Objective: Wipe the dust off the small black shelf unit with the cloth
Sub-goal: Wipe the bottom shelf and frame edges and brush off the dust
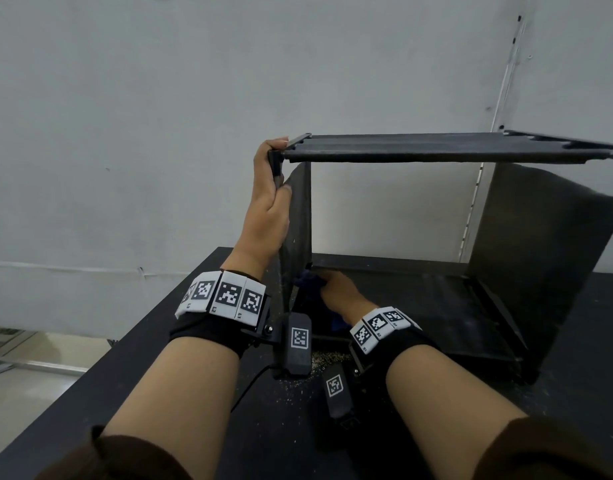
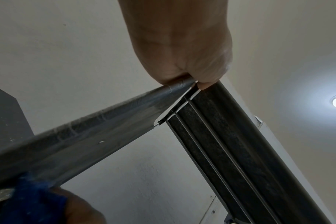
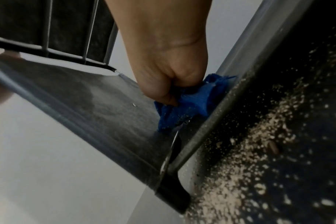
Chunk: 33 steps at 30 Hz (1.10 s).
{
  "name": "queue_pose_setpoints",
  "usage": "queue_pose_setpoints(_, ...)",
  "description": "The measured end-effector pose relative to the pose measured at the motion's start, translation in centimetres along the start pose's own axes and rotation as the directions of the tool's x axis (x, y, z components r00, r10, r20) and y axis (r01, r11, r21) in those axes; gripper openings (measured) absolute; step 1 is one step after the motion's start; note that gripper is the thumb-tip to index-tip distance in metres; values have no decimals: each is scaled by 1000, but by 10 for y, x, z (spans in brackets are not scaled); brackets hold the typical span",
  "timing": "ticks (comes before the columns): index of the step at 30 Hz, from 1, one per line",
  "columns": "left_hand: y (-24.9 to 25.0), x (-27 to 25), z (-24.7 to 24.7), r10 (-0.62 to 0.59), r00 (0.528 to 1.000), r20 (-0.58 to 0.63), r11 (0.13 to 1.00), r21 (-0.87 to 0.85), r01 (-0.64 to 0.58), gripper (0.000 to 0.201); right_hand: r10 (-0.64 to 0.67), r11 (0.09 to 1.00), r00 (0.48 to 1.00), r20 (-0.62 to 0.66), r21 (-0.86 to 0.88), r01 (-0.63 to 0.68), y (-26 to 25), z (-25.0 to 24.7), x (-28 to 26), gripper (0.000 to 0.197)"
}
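Head view is showing the shelf (image 1: 436, 152) standing on a black table (image 1: 592, 393), its right side running out of frame. The left hand (image 1: 268, 199) is gripping the shelf's top left corner, fingers curling over the edge, thumb against the side panel. The right hand (image 1: 339, 292) is reaching inside at the bottom left corner, bunching the blue cloth (image 3: 188, 106) in curled fingers and pressing it where side panel meets bottom shelf; from the head view the cloth is mostly hiding behind that hand. Pale dust (image 3: 259, 151) is lying on the table just beside the shelf's front rail, blurred in the right wrist view.
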<state>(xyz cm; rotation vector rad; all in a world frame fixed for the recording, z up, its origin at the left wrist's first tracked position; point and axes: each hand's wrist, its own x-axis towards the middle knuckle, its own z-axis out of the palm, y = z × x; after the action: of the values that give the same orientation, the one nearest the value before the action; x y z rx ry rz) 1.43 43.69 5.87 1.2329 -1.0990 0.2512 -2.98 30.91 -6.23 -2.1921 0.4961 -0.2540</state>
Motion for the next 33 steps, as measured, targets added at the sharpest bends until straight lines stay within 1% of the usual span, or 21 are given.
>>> queue_pose_setpoints(3,-1,0,0,6,1000,4,1000,-14,-6,63,-53,987,996,71,-147,63,-2,9,1,39)
queue_pose_setpoints(6,0,0,1,10,1000,5,1000,-15,-10,62,-55,949,990,130,-302,93,-8,10,2,35)
queue_pose_setpoints(9,0,0,1,14,1000,6,1000,-10,-13,61,-68,926,982,175,-355,127,-10,8,-1,33)
queue_pose_setpoints(11,0,0,2,20,1000,12,1000,-12,-20,61,-76,950,978,196,-285,130,-6,7,-7,27)
queue_pose_setpoints(12,0,1,1,22,1000,15,1000,-3,-22,61,-71,965,974,215,-232,122,-4,7,-10,28)
queue_pose_setpoints(15,0,3,-2,27,1000,9,1000,11,-27,62,-42,995,961,275,-77,66,-3,-1,-24,41)
queue_pose_setpoints(17,-1,3,-1,27,1000,4,1000,13,-27,63,-15,1000,952,306,5,14,-3,-11,-32,42)
queue_pose_setpoints(18,-1,3,0,30,1000,6,1000,9,-30,63,-8,999,961,276,33,-1,-3,-14,-32,42)
queue_pose_setpoints(19,-1,3,0,30,1000,7,1000,7,-30,63,-7,997,976,217,80,-11,-3,-18,-33,41)
queue_pose_setpoints(21,-1,3,0,22,1000,3,1000,11,-22,64,43,982,994,96,181,-60,-1,-23,-29,36)
queue_pose_setpoints(22,-1,3,0,17,1000,0,1000,14,-17,64,57,987,997,53,149,-65,0,-24,-26,34)
queue_pose_setpoints(23,-1,3,0,13,1000,-1,1000,16,-13,64,64,997,997,36,39,-65,1,-24,-26,33)
queue_pose_setpoints(24,-1,3,0,12,1000,0,1000,14,-12,64,72,992,996,54,-105,-66,1,-23,-26,33)
queue_pose_setpoints(25,-1,2,0,15,1000,0,1000,8,-15,64,58,970,996,68,-238,-40,0,-20,-28,34)
queue_pose_setpoints(26,-1,2,1,20,1000,3,1000,-1,-20,64,29,951,996,87,-310,0,0,-14,-28,35)
queue_pose_setpoints(28,-1,2,1,19,1000,1,1000,-10,-19,65,-15,949,992,123,-309,53,1,0,-28,36)
queue_pose_setpoints(29,-2,2,1,15,1000,-3,1000,-10,-15,65,-15,951,992,129,-305,54,0,6,-27,35)
queue_pose_setpoints(31,-2,2,1,7,1000,-11,1000,-7,-7,66,15,939,989,145,-342,36,-2,14,-26,34)
queue_pose_setpoints(33,-2,1,1,2,1000,-12,1000,-8,-2,66,49,913,982,185,-407,31,-6,11,-27,35)
